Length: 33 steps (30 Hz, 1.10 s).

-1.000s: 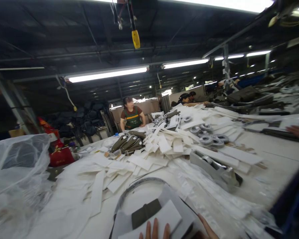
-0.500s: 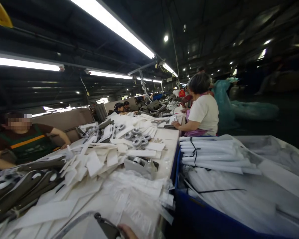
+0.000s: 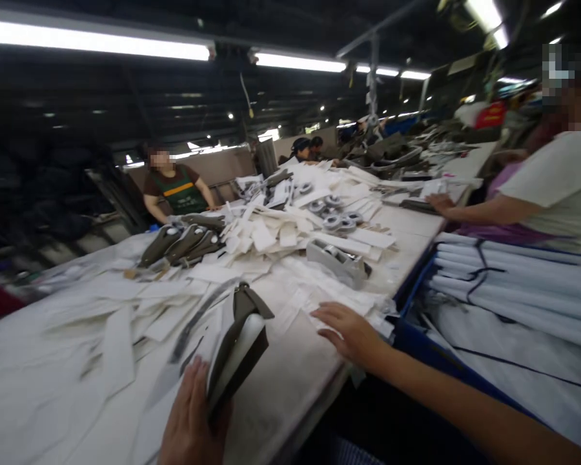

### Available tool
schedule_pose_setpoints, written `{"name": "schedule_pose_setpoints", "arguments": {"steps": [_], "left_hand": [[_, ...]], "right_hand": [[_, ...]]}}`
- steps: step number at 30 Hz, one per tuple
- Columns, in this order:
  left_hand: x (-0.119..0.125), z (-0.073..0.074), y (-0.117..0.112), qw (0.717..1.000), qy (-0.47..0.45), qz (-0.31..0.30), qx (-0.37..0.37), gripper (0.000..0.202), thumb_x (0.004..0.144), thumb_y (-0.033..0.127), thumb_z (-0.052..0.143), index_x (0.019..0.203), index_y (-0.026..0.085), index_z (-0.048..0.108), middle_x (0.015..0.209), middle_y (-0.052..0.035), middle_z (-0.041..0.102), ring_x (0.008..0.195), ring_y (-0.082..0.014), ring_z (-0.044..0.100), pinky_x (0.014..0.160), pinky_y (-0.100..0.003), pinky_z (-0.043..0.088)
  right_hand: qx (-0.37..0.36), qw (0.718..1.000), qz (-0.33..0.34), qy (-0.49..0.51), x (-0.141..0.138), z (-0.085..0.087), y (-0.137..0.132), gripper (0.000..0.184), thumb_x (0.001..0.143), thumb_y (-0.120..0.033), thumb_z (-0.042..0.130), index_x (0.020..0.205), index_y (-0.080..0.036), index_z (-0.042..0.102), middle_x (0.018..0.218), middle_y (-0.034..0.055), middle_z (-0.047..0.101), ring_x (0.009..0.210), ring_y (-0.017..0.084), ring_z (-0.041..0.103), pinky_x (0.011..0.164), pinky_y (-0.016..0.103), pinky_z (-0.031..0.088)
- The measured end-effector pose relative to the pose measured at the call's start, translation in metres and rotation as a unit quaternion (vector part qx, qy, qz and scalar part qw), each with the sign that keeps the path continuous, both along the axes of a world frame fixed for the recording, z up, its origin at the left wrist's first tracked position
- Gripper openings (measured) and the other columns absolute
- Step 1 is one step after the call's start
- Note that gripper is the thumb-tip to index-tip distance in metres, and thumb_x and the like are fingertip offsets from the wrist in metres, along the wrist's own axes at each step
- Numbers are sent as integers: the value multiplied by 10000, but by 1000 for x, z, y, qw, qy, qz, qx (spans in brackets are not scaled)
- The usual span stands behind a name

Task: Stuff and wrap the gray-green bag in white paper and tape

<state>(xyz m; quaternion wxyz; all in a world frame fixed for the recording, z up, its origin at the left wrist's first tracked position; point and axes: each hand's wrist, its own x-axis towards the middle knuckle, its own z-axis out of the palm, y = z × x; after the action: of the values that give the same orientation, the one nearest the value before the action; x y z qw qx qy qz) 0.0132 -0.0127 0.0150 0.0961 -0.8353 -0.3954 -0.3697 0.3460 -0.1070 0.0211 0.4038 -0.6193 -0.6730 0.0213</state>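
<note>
My left hand (image 3: 191, 407) grips the near end of an olive-brown fabric bag (image 3: 244, 339) with a strap and a white filling or insert in its opening. The bag stands tilted over the table (image 3: 290, 394), and my thumb is hidden behind it. My right hand (image 3: 343, 329) reaches forward with its fingers apart, at the edge of a pile of clear plastic bags (image 3: 314, 284). Whether its fingertips touch the plastic I cannot tell. A grey tape dispenser (image 3: 336, 261) lies just beyond.
White paper strips (image 3: 119, 349) are heaped over the table, with several tape rolls (image 3: 336, 213) behind. More olive bags (image 3: 188, 239) lie at left. A blue bin (image 3: 430, 349) holds wrapped white rolls (image 3: 513, 271). Co-workers (image 3: 179, 187) stand around the table.
The view has swung left and down. Both my forearms or hands now show, with the olive bag raised into view in my left hand and my right hand extended to the plastic bags.
</note>
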Motion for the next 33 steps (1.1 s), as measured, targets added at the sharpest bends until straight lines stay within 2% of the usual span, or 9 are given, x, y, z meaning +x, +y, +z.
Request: {"name": "schedule_pose_setpoints", "arguments": {"steps": [3,6,11,16,19,23,25,28,33], "left_hand": [[3,13,-5,997,-21,69,3,711,965,293,536,1558,295,143,1511,-97,432,1291,-311,523,1017,-485,514],[6,18,-5,998,-24,65,0,711,964,274,546,1557,278,153,1519,-94,421,1319,-297,495,1047,-461,488],[3,15,-3,999,-11,42,7,711,958,221,544,1553,274,158,1527,-84,410,1349,-287,460,1080,-461,453],[2,16,-1,997,-38,64,-7,712,954,228,563,1550,273,177,1521,-85,419,1360,-275,450,1090,-444,446],[1,17,0,996,-51,69,-14,709,953,236,566,1548,271,183,1524,-84,415,1363,-271,446,1096,-440,442],[-2,17,0,996,-65,66,-14,699,953,248,567,1546,273,198,1524,-81,415,1350,-269,464,1092,-437,446],[-4,16,0,995,-74,65,-8,702,945,262,580,1544,265,214,1519,-84,422,1342,-277,473,1082,-435,455],[-5,15,2,994,-83,65,-5,704,930,279,603,1537,247,249,1504,-94,443,1327,-290,488,1072,-437,463],[-5,13,3,995,-81,61,4,695,931,263,601,1534,242,258,1499,-97,450,1323,-282,494,1081,-427,455]], "right_hand": [[-13,981,-17,-192,31,-24,13,437,855,-169,673,1285,-156,599,1301,141,619,1310,317,488,1116,550,380],[-62,969,-11,-240,35,-35,24,409,860,-218,690,1258,-163,613,1203,122,662,1189,293,564,1032,481,444],[-142,963,-40,-227,26,-21,39,100,913,-229,623,980,-191,687,965,68,687,970,241,608,857,379,439],[-131,967,-14,-216,12,-3,47,118,941,-191,563,880,-188,664,898,51,680,910,209,610,847,364,410],[-109,980,36,-163,-14,6,35,88,924,-182,584,869,-203,649,888,32,676,883,196,607,825,345,426],[-147,967,182,-99,-48,10,16,107,887,-157,622,811,-225,654,822,-2,668,813,155,615,722,261,465],[-170,965,186,-76,-56,7,16,87,905,-206,609,869,-232,684,871,15,682,840,162,636,741,259,499],[-163,978,112,-71,-62,-5,31,305,940,-320,569,1202,-189,654,1210,120,654,1138,252,606,994,384,494],[-221,963,96,-124,-84,-36,55,864,869,-614,576,1465,-12,404,1544,278,278,1454,417,246,1188,586,252]]}}
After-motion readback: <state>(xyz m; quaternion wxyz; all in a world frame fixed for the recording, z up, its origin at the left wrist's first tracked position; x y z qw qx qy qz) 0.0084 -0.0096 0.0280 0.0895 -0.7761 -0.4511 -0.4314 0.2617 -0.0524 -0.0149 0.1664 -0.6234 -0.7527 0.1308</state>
